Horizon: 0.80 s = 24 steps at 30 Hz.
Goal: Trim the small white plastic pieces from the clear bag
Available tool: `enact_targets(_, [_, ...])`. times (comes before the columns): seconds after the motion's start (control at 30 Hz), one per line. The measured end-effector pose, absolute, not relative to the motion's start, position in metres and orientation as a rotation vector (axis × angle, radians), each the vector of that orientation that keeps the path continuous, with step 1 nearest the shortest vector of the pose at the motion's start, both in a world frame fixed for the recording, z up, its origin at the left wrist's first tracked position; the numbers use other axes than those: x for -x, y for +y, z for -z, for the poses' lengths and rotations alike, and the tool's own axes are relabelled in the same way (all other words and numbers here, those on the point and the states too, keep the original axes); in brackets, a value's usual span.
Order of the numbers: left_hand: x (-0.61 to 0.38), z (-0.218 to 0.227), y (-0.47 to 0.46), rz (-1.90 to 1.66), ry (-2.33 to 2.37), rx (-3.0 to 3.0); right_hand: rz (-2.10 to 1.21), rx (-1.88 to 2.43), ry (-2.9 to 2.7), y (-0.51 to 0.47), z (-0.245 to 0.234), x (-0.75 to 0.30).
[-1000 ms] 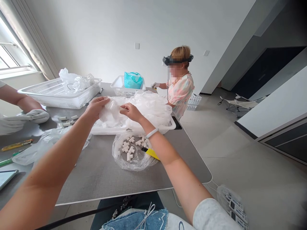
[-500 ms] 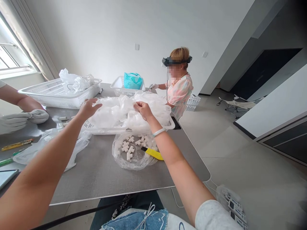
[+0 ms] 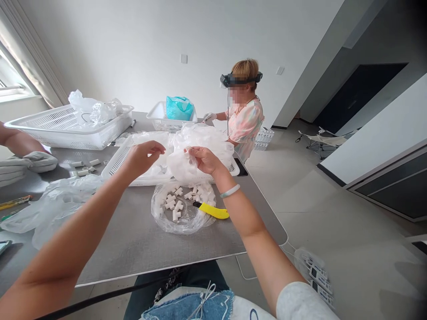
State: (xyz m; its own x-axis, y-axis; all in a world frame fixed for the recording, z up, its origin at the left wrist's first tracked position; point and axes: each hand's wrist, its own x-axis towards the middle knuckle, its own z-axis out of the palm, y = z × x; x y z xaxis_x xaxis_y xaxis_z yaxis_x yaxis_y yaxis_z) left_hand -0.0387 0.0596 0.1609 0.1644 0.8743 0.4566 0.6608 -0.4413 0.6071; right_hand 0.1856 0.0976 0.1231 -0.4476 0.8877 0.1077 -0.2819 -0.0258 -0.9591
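Observation:
My right hand pinches the edge of a thin translucent plastic bag between thumb and fingers. The bag hangs over the front of a white perforated basket heaped with similar plastic bags. Just left of it, my left hand hovers above the basket with curved fingers. Its thumb stands apart from them and nothing shows between. In front of the basket, an open clear bag lies on the table with several white pipe fittings in it. A yellow cutter knife rests across its right side.
Short white tubes and a loose plastic bag lie left on the grey table. Behind are a large white basket and a smaller one holding a teal bag. A co-worker's gloved hands are at left; another person is behind.
My left hand has moved right, nearer my right hand, and its fingers have drawn closer together. My right hand has lifted a bag's edge off the heap. The view has shifted slightly.

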Motion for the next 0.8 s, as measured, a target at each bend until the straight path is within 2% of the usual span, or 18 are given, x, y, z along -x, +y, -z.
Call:
enact_targets(0.1, [0.029, -0.153, 0.045, -1.247, 1.369, -2.26, -1.637, 0.708, -1.194, 0.094, -0.124, -0.185])
enact_targets(0.27, [0.018, -0.139, 0.038, -1.161, 1.416, -2.225, -1.688, 0.704, -1.109, 0.087, -0.127, -0.18])
enact_targets(0.4, [0.035, -0.146, 0.043, -1.013, 1.256, -2.308, -1.821, 0.689, -1.049, 0.087, -0.127, -0.191])
enact_targets(0.57, [0.055, -0.156, 0.054, -0.835, 1.717, -2.473, -1.953, 0.648, -0.953, 0.088, -0.129, -0.206])
enact_targets(0.7, [0.058, -0.151, 0.071, -0.685, 1.92, -2.345, -1.806, 0.595, -0.979, 0.081, -0.141, -0.203])
enact_targets(0.8, [0.058, -0.143, 0.082, -0.742, 1.869, -2.217, -1.672, 0.471, -1.073, 0.07, -0.151, -0.181])
